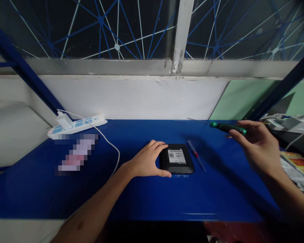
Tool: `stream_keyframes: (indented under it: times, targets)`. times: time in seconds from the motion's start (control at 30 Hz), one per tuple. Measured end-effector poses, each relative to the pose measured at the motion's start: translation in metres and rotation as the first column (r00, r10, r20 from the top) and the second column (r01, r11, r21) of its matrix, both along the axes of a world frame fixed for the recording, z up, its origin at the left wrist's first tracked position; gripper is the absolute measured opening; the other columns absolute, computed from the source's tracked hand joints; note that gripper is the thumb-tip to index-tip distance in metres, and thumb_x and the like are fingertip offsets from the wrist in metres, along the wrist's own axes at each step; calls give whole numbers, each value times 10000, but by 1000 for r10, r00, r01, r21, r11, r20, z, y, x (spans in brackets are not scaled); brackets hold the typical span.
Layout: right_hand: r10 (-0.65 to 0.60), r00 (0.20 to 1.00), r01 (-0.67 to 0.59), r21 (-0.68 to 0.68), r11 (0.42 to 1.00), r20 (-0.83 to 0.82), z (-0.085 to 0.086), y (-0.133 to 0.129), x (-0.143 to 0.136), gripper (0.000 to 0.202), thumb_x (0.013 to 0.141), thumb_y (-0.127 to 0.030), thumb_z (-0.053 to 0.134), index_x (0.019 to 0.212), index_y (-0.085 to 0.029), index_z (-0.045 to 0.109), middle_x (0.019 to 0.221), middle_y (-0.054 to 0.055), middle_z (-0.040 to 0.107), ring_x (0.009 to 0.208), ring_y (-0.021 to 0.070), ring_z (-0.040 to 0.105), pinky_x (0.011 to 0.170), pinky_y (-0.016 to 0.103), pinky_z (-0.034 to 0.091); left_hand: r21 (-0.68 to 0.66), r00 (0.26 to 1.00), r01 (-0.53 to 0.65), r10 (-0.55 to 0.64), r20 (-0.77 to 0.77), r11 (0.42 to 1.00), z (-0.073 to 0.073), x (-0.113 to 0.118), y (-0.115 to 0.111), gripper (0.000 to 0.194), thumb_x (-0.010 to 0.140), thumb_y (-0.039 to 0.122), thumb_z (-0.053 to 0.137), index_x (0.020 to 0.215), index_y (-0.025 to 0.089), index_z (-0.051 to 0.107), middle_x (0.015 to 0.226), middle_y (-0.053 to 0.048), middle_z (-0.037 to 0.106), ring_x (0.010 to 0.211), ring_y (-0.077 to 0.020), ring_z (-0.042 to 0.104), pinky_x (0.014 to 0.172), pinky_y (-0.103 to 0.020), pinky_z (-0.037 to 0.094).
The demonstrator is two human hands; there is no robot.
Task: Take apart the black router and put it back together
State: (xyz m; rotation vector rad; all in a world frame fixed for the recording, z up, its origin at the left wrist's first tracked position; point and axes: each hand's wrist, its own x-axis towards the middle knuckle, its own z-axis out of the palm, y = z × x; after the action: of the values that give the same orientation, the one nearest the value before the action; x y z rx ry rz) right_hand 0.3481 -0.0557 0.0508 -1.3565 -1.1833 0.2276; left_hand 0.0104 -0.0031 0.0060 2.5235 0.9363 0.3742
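On the blue table lies a flat black device with a white printed label facing up. My left hand is closed around its left side, thumb at the near edge and fingers at the far edge. Raised above the right part of the table, my right hand grips a screwdriver by its green and black handle; the thin shaft points left. A second, smaller screwdriver with a clear handle and a red collar rests just right of the device.
A white power strip with a plugged-in charger and cable sits at the back left of the blue table. Nearby is a blurred-out object. Packets and white boxes lie at the right, with a wall behind.
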Motion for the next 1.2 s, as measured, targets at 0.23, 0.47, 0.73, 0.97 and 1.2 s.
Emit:
stream_keyframes:
  times: [0.23,0.47,0.73,0.97,1.2]
  targets:
    - [147,954,-166,-49,985,-260,-14,-4,3,395,702,-423,832,1045,-317,669,869,-12,665,707,179,638,701,347,574,-12,1000,-5,5,-2,1000,0,0,-1,1064,659,806,702,1494,219,402,1515,-122,435,1371,-380,379,1136,-549,367]
    - [160,930,-206,-110,972,-330,-27,-8,-1,390,716,-395,827,1054,-300,657,875,-15,674,712,162,649,714,329,564,-12,1000,1,-1,12,1000,1,1,-1,1029,664,763,721,1487,231,409,1505,-120,445,1365,-385,385,1131,-571,366]
    - [178,935,-213,-83,974,-307,-31,-7,-4,429,720,-403,823,1085,-298,623,857,-29,646,718,167,655,738,344,570,5,1000,-3,3,-6,1000,0,0,-1,1020,676,755,721,1474,194,421,1507,-129,445,1368,-368,387,1141,-535,371]
    - [148,964,-166,-65,984,-221,-27,-11,-11,414,724,-412,811,1076,-305,621,833,-32,634,721,171,646,726,350,573,-8,1000,2,-1,15,1000,0,0,0,988,678,700,735,1487,233,413,1505,-121,446,1361,-390,390,1120,-585,378]
    - [158,971,-163,-15,987,-178,-26,-14,-13,382,748,-365,803,1082,-287,636,980,21,700,791,179,667,733,345,570,-14,1000,3,-3,13,1000,0,0,0,1014,671,729,734,1489,226,409,1506,-122,445,1362,-390,388,1118,-579,384]
